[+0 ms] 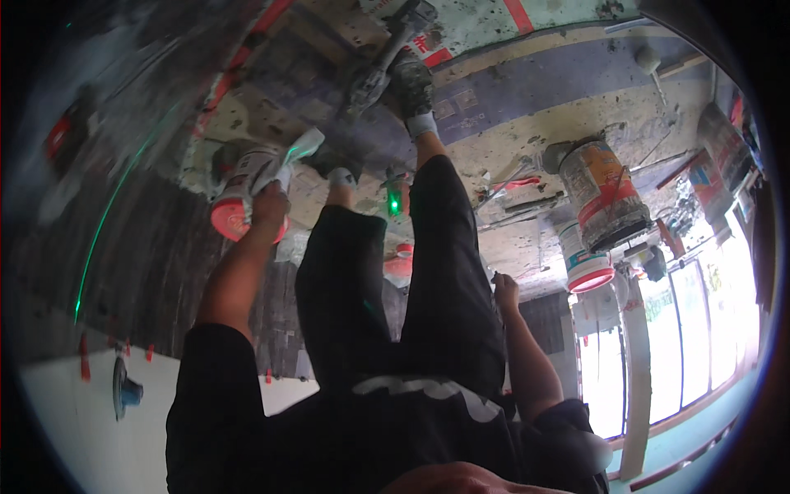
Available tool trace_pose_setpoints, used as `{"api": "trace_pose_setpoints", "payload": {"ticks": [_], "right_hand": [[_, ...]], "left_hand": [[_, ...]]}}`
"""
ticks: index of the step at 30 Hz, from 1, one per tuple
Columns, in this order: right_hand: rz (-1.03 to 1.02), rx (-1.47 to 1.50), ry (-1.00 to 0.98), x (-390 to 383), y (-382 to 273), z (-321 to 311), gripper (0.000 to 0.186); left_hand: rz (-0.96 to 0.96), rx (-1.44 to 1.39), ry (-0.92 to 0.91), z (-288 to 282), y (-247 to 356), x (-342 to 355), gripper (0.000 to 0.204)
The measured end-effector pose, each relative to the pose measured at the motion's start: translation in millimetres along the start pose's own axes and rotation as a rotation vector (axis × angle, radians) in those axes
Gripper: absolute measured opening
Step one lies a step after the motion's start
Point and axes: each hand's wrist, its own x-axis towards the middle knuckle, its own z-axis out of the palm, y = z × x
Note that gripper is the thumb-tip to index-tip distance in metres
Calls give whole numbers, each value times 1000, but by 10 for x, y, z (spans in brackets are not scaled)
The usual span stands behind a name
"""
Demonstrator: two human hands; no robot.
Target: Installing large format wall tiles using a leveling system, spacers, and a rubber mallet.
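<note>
On the left, my left hand (270, 204) is closed at a white bucket (247, 173) with a red rim. A pale, flat, crumpled-looking piece (304, 146) sticks out past the fingers, crossed by a green light line; its kind cannot be made out. My right hand (506, 293) hangs beside my right thigh with its fingers curled. A small dark tip shows at those fingers, too small to name. Between my legs a small laser level (396, 200) glows green on the floor.
A plaster-smeared orange and white bucket (605, 193) and a white bucket with a red rim (586, 262) stand on the right. A dirty metal tool (383, 70) lies by my shoe (411, 86). A dark plank-patterned wall (123, 239) bears a green laser line.
</note>
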Motion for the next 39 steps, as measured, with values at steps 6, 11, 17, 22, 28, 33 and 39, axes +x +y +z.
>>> {"api": "trace_pose_setpoints", "payload": {"ticks": [6,11,17,22,28,33,39], "right_hand": [[-326,-44,60,61,-337,-220,42],[-403,249,80,-414,-1529,-802,33],[-629,466,-44,-1049,-2717,-1388,31],[-586,535,-411,-1424,-3527,-1463,32],[-505,488,-1103,-1966,-4461,-669,29],[-594,297,-1151,-3485,-4870,-277,26],[-1335,-260,-864,-3889,-5098,-257,28]], "left_hand": [[526,342,367,-1983,182,-1101,30],[282,-459,384,-2827,1205,-2331,39],[343,-933,532,-3104,1468,-3511,40],[75,-1748,413,-3065,1338,-3783,42],[165,-2124,324,-2952,1429,-3982,39],[195,-1861,709,-3205,1538,-4567,36],[165,-2013,672,-3032,1092,-4723,34]]}}
